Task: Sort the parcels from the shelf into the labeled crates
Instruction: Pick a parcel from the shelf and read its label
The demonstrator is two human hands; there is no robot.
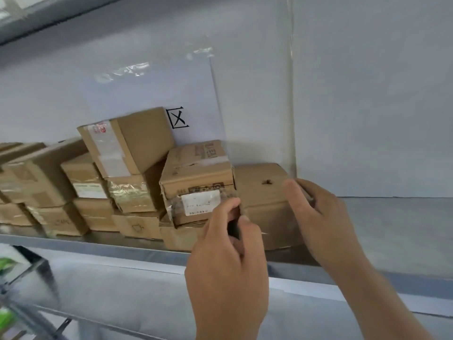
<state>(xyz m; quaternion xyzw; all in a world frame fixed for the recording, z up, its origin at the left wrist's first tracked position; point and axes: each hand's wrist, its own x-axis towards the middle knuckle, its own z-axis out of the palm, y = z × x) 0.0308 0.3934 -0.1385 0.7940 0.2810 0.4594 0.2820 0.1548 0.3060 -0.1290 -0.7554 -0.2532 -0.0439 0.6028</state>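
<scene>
A plain brown cardboard parcel stands at the right end of the row on the metal shelf. My left hand grips its left front corner, fingers wedged between it and the neighbouring labelled parcel. My right hand clasps its right side, thumb on the front face. Several more taped cardboard parcels are stacked in layers to the left. No crates are in view.
A white sheet with a black character is taped to the grey wall behind the stack. The shelf to the right of the held parcel is bare grey metal. A dark box with green print sits at lower left.
</scene>
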